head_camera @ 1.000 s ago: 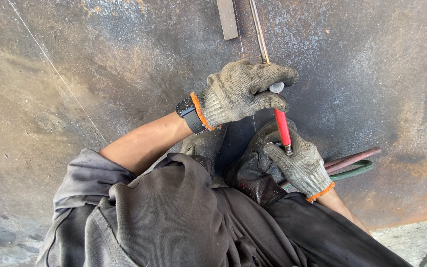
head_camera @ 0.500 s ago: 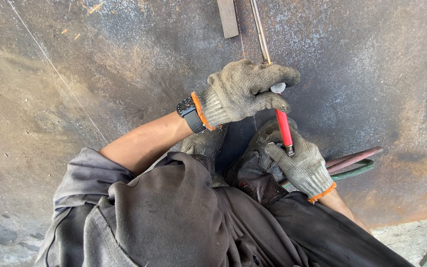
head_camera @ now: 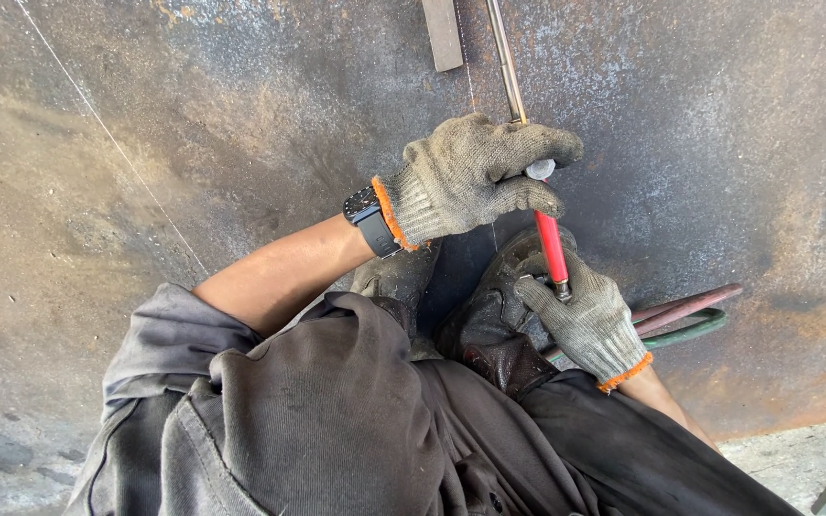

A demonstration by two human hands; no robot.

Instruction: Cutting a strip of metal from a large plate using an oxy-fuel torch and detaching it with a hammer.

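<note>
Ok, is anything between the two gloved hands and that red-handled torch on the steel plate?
Nothing visible. The left hand is closed around the torch at its upper end, and the right hand grips the lower end of its red handle. The long metal tube runs on over bare steel plate.

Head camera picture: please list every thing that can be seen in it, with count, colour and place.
steel plate: one, dark grey with rust patches, fills the ground under the person.
chalk line: one, white, runs diagonally across the plate's left part.
flat metal bar: one, grey, top centre on the plate.
torch: one, red grip with a long metal tube reaching the top edge, held in both hands.
hoses: two, one reddish and one green, right of the right hand.
shoes: two, dark, below the hands.
wristwatch: one, black, on the left wrist.
left hand: grey glove, orange cuff, grips the torch's upper end.
right hand: same glove, grips the lower end.
</note>
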